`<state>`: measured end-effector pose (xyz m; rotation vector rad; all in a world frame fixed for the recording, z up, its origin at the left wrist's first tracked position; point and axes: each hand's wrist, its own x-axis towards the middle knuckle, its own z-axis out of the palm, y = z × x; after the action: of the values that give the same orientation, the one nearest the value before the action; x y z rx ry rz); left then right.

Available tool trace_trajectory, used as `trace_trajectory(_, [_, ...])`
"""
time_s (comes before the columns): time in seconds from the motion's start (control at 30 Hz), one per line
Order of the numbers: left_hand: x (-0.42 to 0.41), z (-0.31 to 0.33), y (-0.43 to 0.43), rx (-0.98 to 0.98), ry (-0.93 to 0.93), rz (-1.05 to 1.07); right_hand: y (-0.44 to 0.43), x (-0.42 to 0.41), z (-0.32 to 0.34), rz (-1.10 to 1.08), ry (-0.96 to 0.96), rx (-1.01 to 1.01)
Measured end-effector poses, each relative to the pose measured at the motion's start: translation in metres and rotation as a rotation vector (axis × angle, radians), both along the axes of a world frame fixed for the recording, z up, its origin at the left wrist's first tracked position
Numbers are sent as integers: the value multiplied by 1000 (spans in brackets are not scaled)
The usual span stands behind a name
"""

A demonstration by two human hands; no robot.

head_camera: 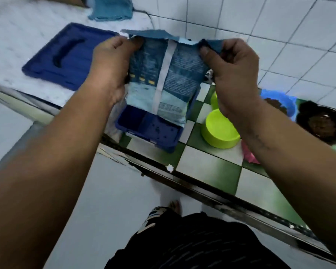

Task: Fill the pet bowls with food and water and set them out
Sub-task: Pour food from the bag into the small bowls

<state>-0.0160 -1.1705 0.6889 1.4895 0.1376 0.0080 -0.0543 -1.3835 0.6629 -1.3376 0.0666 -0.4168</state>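
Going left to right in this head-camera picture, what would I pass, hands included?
Blue lid → left hand → food bag → right hand → blue bowl → black bowl.

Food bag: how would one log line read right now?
left hand: grips food bag | right hand: pinches its top | front lime bowl: empty

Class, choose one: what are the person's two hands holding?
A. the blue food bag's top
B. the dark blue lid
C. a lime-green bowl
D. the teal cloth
A: the left hand and right hand each grip a top corner of the food bag.
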Motion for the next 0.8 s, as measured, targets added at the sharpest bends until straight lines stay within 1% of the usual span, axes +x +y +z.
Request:
trace_trajectory(0.13, [18, -31, 29, 39, 161, -13, 32, 18, -31, -7, 164, -57])
trace_trajectory(0.23, [27, -61, 35, 53, 305, -44, 36, 26, -61, -23, 311, -148])
trace_trajectory(0.27, [30, -73, 34, 96, 354, -55, 36, 29, -70, -31, 357, -191])
trace_trajectory(0.33, [42, -98, 33, 219, 435, -62, 34, 37, -88, -63, 425, -352])
trace_trajectory(0.4, [51, -117, 26, 333, 442, -62, 31, 42, -98, -67, 462, -570])
trace_trajectory(0.43, [57, -125, 22, 432, 397, -69, 30, 44, -101, -66, 463, -652])
trace_trajectory(0.5, [65, -134, 14, 639, 277, -93, 30, 49, -105, -77, 427, -746])
trace_trajectory(0.57, [70, -134, 7, 788, 195, -101, 31, 52, -105, -142, 313, -872])
trace_trajectory(0.63, [65, -127, 1, 806, 83, -89, 33, 49, -100, -234, 180, -1117])
trace_trajectory(0.67, [57, -125, 0, 816, -17, -85, 36, 44, -98, -267, 102, -1217])
trace_trajectory(0.7, [45, -125, 0, 871, -137, -84, 40, 38, -95, -263, 12, -1296])
trace_trajectory(0.73, [33, -129, 1, 977, -263, -88, 44, 31, -96, -219, -71, -1376])
trace_trajectory(0.77, [19, -132, 1, 1115, -381, -109, 49, 25, -99, -137, -104, -1471])
trace_trajectory(0.8, [9, -136, -1, 1243, -441, -149, 53, 19, -103, -27, -40, -1584])
